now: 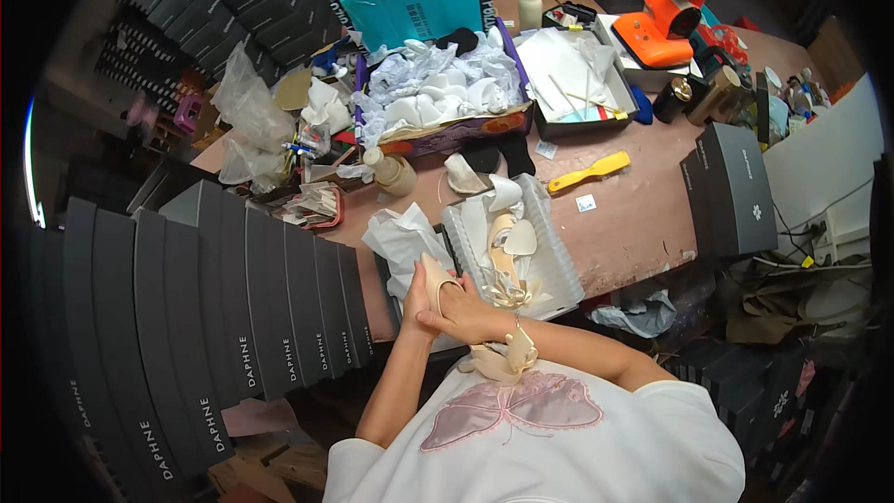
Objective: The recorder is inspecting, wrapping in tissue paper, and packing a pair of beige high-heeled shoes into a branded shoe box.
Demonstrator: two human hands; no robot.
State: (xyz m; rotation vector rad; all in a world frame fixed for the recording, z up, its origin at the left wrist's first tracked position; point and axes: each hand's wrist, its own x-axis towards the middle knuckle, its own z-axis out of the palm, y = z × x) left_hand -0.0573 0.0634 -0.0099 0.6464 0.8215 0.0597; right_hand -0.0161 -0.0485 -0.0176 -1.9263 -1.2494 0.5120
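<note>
1. Two hands: the left hand [416, 303] and right hand [466, 315] are both closed around one beige shoe [438, 277], at the table's near edge
2. A second shoe [504, 247] lies in the white box [559, 265]
3. One yellow brush [589, 171], one orange tool [663, 26]
4. A row of dark boxes [214, 307] stands at left
5. Brown table [643, 214], cluttered workshop

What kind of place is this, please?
Probably a shoe workshop or packing bench: rows of dark shoe boxes, a beige shoe held in both hands, and a cluttered worktable with an orange tool.
</note>
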